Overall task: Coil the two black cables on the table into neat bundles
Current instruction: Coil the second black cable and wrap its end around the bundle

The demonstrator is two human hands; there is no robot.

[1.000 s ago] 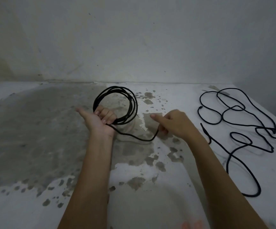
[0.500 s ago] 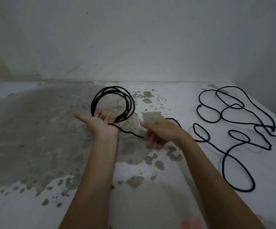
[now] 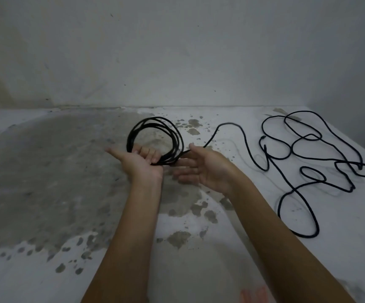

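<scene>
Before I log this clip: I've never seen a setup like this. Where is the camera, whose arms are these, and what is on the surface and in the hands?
There is no machine here. A person works with bare hands, and the single camera sits on their head, looking forward and down, so both arms reach in from the bottom edge. The left hand is palm up, with its fingers curled round a coil of black cable. The coil's free length trails off to the right past the right hand, whose fingers are held straight. Whether that hand touches the cable is hard to tell. Further right, loose black cable lies in tangled loops on the stained white table.
</scene>
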